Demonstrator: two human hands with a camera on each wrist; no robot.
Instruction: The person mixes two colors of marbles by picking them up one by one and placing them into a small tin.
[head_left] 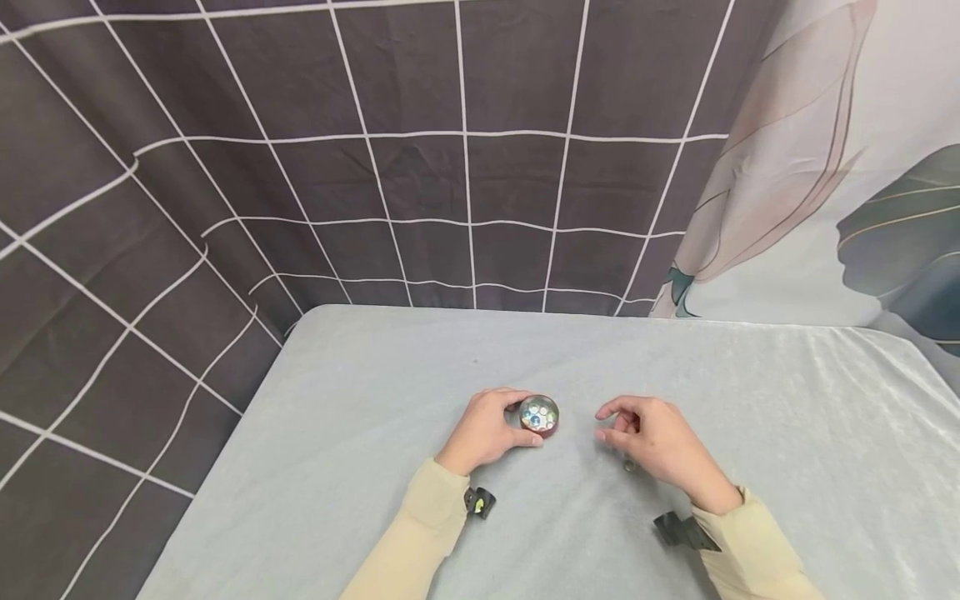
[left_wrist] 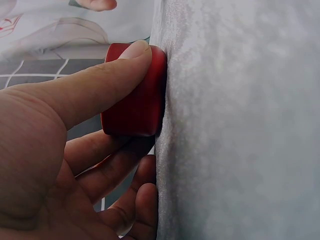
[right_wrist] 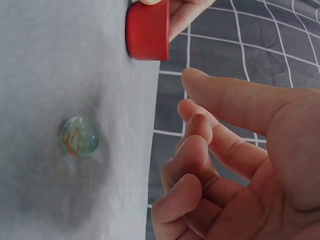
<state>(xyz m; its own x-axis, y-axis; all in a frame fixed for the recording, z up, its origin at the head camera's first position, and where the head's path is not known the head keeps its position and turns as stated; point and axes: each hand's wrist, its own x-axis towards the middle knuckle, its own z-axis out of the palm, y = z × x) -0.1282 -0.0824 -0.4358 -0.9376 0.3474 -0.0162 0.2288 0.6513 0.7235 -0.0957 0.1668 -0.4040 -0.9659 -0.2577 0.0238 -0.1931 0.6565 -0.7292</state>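
A small round red tin [head_left: 551, 432] stands on the cloth, and several glass marbles [head_left: 537, 414] show inside its open top. My left hand [head_left: 487, 427] grips the tin from the left, thumb along the near side and fingers round the far side. In the left wrist view the thumb lies flat on the red wall [left_wrist: 132, 112]. To the right of the tin, my right hand [head_left: 654, 437] hovers above the cloth with loosely bent fingers and nothing between them. One clear marble [right_wrist: 81, 136] with an orange streak lies on the cloth below the right hand.
A pale grey velvety cloth [head_left: 337, 417] covers the tabletop. Dark curtains with a white grid [head_left: 420, 175] hang behind and at the left, and a leaf-patterned curtain [head_left: 795, 167] hangs at the back right. Black wrist cameras [head_left: 684, 532] sit at both cuffs.
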